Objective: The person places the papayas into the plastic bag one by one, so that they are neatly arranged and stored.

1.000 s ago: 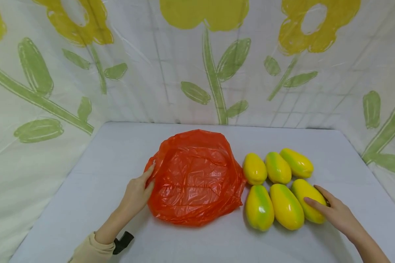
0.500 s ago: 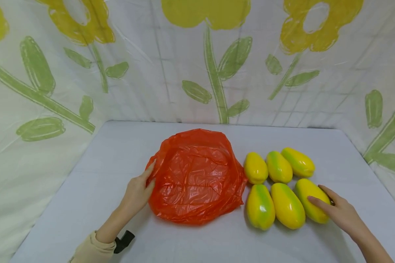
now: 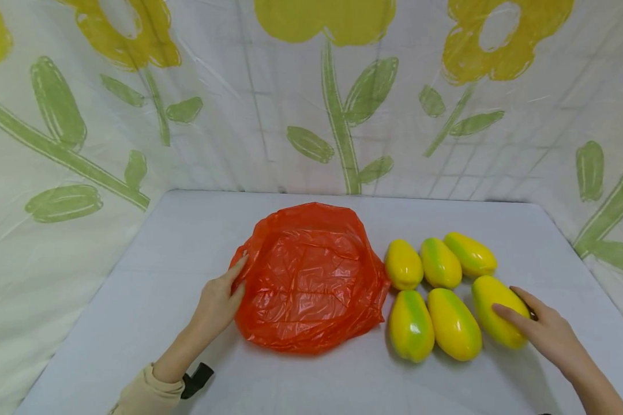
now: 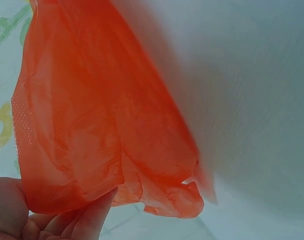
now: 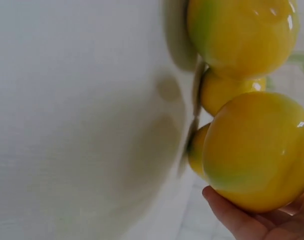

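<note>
A red plastic bag (image 3: pixel 306 282) lies spread on the table with its mouth wide toward me. At its left rim my left hand (image 3: pixel 218 302) pinches the thin film; the left wrist view shows fingers and thumb (image 4: pixel 92 215) on the bag's edge. My right hand (image 3: pixel 550 334) grips a glossy yellow-green papaya (image 3: pixel 500 314), thumb on the near side and fingers on the far side. In the right wrist view this held papaya (image 5: pixel 256 150) shows a gap and a shadow between it and the tabletop.
Several other papayas stand in two rows just right of the bag, among them a front one (image 3: pixel 411 325) and a back one (image 3: pixel 471 255). A white cloth covers the table (image 3: pixel 270 383). Behind it hangs a flower-printed curtain (image 3: pixel 228 115).
My right hand has shifted the papaya rightward and slightly up, apart from its neighbour in the front row. My left hand and the bag have stayed in place.
</note>
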Demonstrator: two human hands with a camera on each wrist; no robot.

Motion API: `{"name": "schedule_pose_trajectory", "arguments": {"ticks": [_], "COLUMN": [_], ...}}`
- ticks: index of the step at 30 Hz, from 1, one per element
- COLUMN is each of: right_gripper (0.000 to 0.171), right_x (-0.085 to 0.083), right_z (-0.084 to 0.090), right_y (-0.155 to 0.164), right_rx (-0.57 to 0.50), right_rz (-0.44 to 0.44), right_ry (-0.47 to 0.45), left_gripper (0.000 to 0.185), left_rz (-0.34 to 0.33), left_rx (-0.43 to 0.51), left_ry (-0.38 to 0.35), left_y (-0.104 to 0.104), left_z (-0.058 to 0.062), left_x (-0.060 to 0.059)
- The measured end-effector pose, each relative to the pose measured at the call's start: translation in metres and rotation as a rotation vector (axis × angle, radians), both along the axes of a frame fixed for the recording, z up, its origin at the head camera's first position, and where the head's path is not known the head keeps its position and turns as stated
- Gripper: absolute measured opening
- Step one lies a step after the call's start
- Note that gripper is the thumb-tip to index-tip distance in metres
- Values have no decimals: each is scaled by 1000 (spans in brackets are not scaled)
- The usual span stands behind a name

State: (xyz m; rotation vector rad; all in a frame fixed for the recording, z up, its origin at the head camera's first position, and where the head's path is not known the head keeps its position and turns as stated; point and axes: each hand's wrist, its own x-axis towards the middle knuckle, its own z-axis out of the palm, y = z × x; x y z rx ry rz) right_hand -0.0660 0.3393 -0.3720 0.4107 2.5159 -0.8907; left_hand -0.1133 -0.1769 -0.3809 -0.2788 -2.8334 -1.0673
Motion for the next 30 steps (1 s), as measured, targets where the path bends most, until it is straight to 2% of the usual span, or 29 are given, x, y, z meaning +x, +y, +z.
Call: {"name": "schedule_pose_trajectory", "arguments": {"ticks": [7,16,23,30], "right_gripper": [90,87,83,81], "right_x": [-3,-4,-1,-3], "right_z": [10,22,29,34], "right_y": [-5,-17,-29,-40], "right_rx": [17,-18,-84,-117], "right_rz": [29,35,-16,-26], "right_ry": [105,174,242,281], "left_gripper": [53,54,53,52], "left_rz": [4,12,24,18], "left_rx": [2,8,7,10], "left_ry": [-4,-11,-8,13], "left_y": [0,0,-1,0], "left_z": [2,4,2,0], "left_x": [1,2,3,3]}}
